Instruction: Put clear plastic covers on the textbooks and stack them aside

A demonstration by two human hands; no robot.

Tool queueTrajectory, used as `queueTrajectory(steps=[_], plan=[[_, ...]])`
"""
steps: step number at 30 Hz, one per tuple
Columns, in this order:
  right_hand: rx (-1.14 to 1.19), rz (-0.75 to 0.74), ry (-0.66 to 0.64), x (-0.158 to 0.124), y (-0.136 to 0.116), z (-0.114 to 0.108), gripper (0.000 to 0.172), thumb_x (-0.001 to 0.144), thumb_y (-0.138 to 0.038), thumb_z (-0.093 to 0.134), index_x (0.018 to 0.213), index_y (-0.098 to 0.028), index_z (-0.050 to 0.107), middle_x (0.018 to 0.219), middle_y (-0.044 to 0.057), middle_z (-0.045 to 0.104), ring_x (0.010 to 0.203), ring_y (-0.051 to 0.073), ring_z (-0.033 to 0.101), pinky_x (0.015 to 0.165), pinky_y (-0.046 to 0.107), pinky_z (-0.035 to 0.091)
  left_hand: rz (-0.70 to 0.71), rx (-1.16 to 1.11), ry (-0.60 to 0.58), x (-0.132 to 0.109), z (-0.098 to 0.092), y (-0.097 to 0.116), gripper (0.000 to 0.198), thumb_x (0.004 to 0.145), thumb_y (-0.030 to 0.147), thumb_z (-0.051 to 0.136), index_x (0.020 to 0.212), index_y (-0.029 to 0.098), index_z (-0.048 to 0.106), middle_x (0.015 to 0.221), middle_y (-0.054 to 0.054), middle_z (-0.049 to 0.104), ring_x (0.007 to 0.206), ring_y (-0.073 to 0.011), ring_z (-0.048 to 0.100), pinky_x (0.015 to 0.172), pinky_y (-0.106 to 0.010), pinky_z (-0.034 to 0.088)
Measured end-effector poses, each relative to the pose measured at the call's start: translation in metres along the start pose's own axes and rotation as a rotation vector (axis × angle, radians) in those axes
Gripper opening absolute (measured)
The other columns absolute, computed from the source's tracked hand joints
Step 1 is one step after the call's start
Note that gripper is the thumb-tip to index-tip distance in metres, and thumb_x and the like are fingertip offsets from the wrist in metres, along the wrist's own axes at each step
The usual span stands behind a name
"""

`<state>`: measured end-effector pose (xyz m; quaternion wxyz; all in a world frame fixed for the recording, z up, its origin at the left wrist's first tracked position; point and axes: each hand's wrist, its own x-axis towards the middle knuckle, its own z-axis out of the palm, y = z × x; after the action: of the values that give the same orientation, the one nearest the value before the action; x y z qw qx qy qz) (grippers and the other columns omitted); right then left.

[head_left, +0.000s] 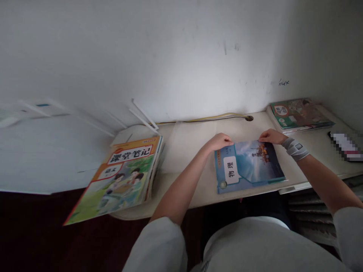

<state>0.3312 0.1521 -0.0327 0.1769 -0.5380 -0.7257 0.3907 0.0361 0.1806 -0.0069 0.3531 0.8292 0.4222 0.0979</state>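
A blue textbook (252, 166) with an oil rig on its cover lies sideways at the front of the white desk (187, 147). At its upper left corner my left hand (222, 141) is closed, the fingers pinching the edge. My right hand (270, 136) grips the same far edge further right, thumb and fingers together; a grey band (296, 148) wraps that wrist. The cover faces up and looks shut.
Left of the blue book stands a stack of books topped by an orange and green workbook (124, 177), overhanging the desk's edge. Another book stack (300, 113) sits back right, near a phone (344, 145). A yellow cable (215, 118) runs along the wall into a hole.
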Motion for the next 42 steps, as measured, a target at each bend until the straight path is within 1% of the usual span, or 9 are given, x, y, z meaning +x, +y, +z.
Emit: queueTrajectory(steps=[5,9,18,23,26,28,30,37,42], plan=[[0.066,-0.046,-0.086,0.009,-0.006,-0.002,0.047,0.065,-0.057,0.058,0.074,-0.013,0.07,0.061,0.0,0.063,0.059,0.014,0.053,0.059,0.026,0.041,0.032,0.015,-0.074,0.007,-0.004,0.003,0.034,0.072,0.041,0.056,0.05,0.016,0.056,0.045,0.004,0.044,0.046,-0.0091,0.038,0.05,-0.023,0.027],[-0.366,0.023,-0.078,0.017,-0.01,0.004,0.034,0.075,-0.045,0.056,0.072,-0.014,0.069,0.064,0.001,0.064,0.06,0.013,0.054,0.057,0.023,0.039,-0.035,0.115,-0.11,0.015,0.005,-0.002,0.031,0.072,0.038,0.058,0.051,0.016,0.058,0.047,0.002,0.049,0.047,-0.0112,0.044,0.051,-0.023,0.031],[-0.629,-0.078,0.005,0.021,-0.034,0.041,0.019,0.08,-0.022,0.054,0.09,-0.021,0.07,0.088,0.005,0.067,0.079,0.016,0.058,0.071,0.024,0.038,-0.047,0.314,0.142,0.013,0.041,0.008,0.015,0.075,0.014,0.053,0.065,0.016,0.063,0.078,-0.01,0.061,0.081,-0.0229,0.057,0.074,-0.033,0.039],[-0.66,-0.14,0.098,0.018,-0.041,0.064,0.026,0.089,-0.029,0.044,0.093,-0.018,0.067,0.095,0.009,0.063,0.088,0.017,0.057,0.075,0.025,0.037,0.013,0.198,0.265,-0.026,0.063,0.044,0.02,0.082,0.018,0.046,0.09,0.016,0.064,0.102,-0.013,0.06,0.1,-0.0257,0.053,0.087,-0.038,0.037],[-0.678,-0.128,0.158,0.012,-0.037,0.069,0.025,0.09,-0.028,0.043,0.09,-0.015,0.064,0.091,0.01,0.062,0.084,0.017,0.056,0.074,0.026,0.037,0.062,-0.303,-0.003,-0.083,0.089,0.063,0.026,0.086,0.036,0.046,0.09,0.018,0.064,0.088,-0.008,0.065,0.084,-0.02,0.06,0.078,-0.033,0.043],[-0.684,-0.125,0.191,0.005,-0.034,0.071,0.025,0.091,-0.027,0.041,0.09,-0.014,0.062,0.09,0.01,0.062,0.084,0.017,0.056,0.075,0.026,0.037,-0.081,-0.695,-0.331,-0.124,0.11,0.067,0.041,0.086,0.05,0.042,0.088,0.017,0.065,0.081,-0.008,0.067,0.074,-0.0187,0.063,0.07,-0.032,0.047],[-0.687,-0.126,0.219,-0.005,-0.03,0.075,0.024,0.092,-0.026,0.039,0.091,-0.014,0.061,0.09,0.01,0.061,0.085,0.018,0.055,0.077,0.026,0.037,-0.279,-0.972,-0.449,-0.158,0.134,0.062,0.047,0.081,0.057,0.046,0.09,0.015,0.065,0.086,-0.011,0.069,0.075,-0.0196,0.065,0.071,-0.034,0.049],[-0.763,-0.154,0.279,-0.048,-0.028,0.098,0.029,0.093,-0.032,0.036,0.085,-0.017,0.059,0.084,0.009,0.06,0.08,0.019,0.054,0.073,0.028,0.038,-0.519,-1.505,0.015,-0.183,0.214,0.048,0.058,0.064,0.064,0.063,0.096,0.015,0.061,0.099,-0.015,0.066,0.088,-0.0246,0.064,0.081,-0.041,0.048],[-0.613,-0.189,0.311,-0.063,-0.031,0.099,0.031,0.091,-0.037,0.036,0.078,-0.017,0.055,0.084,0.011,0.058,0.082,0.02,0.053,0.075,0.03,0.04,-0.378,-1.261,0.113,-0.18,0.186,0.065,0.043,0.065,0.047,0.07,0.099,0.021,0.064,0.108,-0.009,0.064,0.103,-0.0276,0.057,0.095,-0.045,0.041]])
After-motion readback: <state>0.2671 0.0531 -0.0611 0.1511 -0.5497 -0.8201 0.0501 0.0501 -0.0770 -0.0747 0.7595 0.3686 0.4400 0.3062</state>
